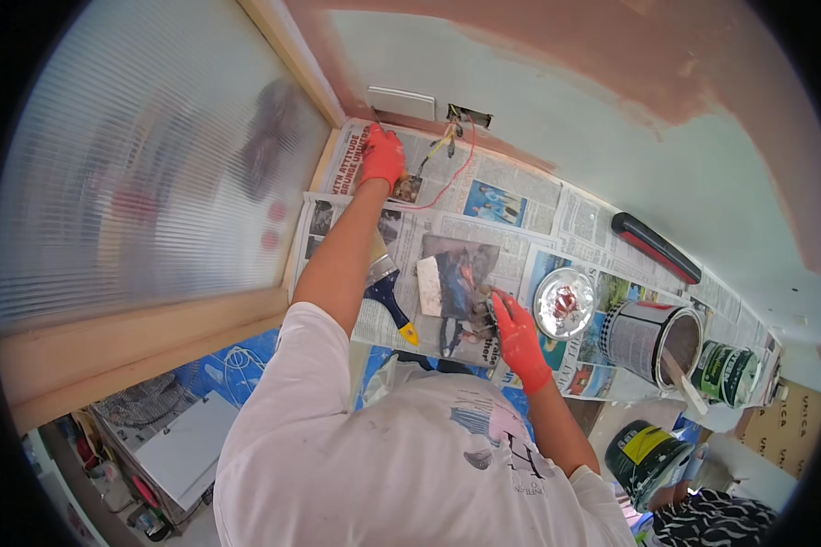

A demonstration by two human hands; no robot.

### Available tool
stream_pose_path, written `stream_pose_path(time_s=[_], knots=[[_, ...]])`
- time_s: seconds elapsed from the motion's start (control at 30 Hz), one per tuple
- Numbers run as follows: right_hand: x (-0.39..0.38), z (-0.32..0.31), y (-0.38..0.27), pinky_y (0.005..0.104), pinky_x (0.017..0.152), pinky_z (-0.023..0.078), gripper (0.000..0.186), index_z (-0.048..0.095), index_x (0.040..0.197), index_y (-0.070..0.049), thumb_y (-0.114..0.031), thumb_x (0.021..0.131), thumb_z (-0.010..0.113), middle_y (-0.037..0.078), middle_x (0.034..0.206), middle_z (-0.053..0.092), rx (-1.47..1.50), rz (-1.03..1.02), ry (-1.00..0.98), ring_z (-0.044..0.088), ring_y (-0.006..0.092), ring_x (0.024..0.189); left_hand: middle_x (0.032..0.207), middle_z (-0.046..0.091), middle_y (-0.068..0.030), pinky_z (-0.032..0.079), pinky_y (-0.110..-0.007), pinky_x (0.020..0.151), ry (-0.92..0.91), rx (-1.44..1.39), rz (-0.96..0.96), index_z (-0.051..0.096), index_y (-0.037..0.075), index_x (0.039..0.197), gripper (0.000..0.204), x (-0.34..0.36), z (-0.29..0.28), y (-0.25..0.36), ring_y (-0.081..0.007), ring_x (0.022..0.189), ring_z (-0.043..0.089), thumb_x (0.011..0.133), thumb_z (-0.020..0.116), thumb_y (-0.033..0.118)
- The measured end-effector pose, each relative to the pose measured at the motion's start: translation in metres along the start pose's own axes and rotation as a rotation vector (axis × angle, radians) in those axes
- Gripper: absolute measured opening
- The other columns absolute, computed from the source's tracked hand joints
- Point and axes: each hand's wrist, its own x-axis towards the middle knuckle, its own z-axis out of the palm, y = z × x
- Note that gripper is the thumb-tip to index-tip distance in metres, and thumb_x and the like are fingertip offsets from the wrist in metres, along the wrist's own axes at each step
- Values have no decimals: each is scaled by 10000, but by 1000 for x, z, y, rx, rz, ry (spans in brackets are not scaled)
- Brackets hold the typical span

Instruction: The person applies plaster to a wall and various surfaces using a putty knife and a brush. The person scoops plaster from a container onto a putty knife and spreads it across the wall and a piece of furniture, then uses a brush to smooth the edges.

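Both of my hands wear red gloves. My left hand (pixel 383 157) reaches to the far left corner of the newspaper covering (pixel 520 178), by the wall's foot. Its fingers are bent; what they pinch, if anything, is hidden. My right hand (pixel 520 342) is closer to me, fingers curled at the edge of a dark, smeared sheet (pixel 461 260); whatever they grip is unclear. On that sheet lies a whitish rectangular piece (pixel 429 284). A wide paintbrush (pixel 389 296) with a dark blue, yellow-tipped handle lies beside my left forearm, which partly covers its bristles.
A paint-smeared lid (pixel 566 303), an open paint can (pixel 643 342) with a wooden stick (pixel 683 381), and green cans (pixel 725 374) stand right. Loose wires (pixel 451 137) hang from the partly pink wall (pixel 556 100). A long black-and-red object (pixel 657 247) lies behind. A ribbed translucent panel (pixel 164 173) borders left.
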Motion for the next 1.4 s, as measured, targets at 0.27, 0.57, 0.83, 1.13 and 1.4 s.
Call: stream_pose_path(time_s=[0.27, 0.57, 0.83, 1.13, 1.4], knots=[[-8, -12, -10, 415, 1013, 440, 467, 470, 1371, 24, 62, 906, 446, 239, 1342, 537, 263, 298, -58, 556, 411, 1178, 1093, 633, -331, 479, -492, 917, 32, -7, 5, 469, -84, 1299, 463, -16, 15, 22, -456, 1063, 611, 954, 464, 225], [-10, -22, -24, 407, 1025, 432, 404, 484, 1358, 26, 17, 957, 436, 237, 1334, 541, 473, 521, -77, 560, 371, 1179, 1043, 653, -318, 506, -462, 865, 1, -62, 17, 477, -96, 1293, 482, -29, 36, 32, -440, 1015, 638, 938, 514, 227], [-15, -13, -5, 387, 983, 469, 375, 496, 1352, 11, -37, 984, 443, 211, 1265, 585, 736, 729, -34, 606, 319, 1088, 1028, 659, -298, 505, -447, 868, -66, -82, 21, 481, -74, 1301, 486, -33, 28, 36, -417, 991, 647, 917, 543, 217], [-22, -14, 9, 419, 968, 476, 470, 504, 1342, 26, 47, 872, 492, 235, 1323, 555, -39, -37, 68, 583, 411, 1141, 1059, 654, -237, 498, -428, 885, -3, -261, -69, 484, 45, 1390, 490, -75, -35, -10, -370, 979, 642, 968, 528, 289], [7, -4, -44, 346, 1030, 426, 468, 521, 1358, -23, -295, 983, 592, 186, 1338, 573, 706, 530, -52, 569, 260, 1221, 1239, 589, -108, 446, -331, 962, -76, -1035, 76, 485, -12, 1380, 453, -228, -87, 9, -197, 1096, 574, 1038, 428, 280]])
